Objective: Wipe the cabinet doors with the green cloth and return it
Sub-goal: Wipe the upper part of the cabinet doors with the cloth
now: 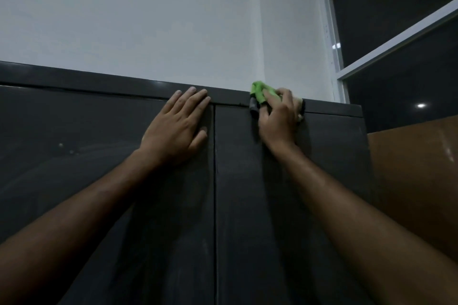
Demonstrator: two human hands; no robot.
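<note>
A tall dark grey cabinet fills the lower view, with a left door [74, 168] and a right door [322, 168] meeting at a vertical seam. My left hand [177, 127] lies flat with straight fingers on the top right corner of the left door. My right hand [278, 117] grips the bunched green cloth [260, 93] against the top edge of the right door. A grey part of the cloth shows below the green. Most of the cloth is hidden under my fingers.
A white wall [148, 20] rises above the cabinet top. A dark window with a white frame [396, 39] stands at the upper right. A brown panel [416, 181] sits right beside the cabinet's right side.
</note>
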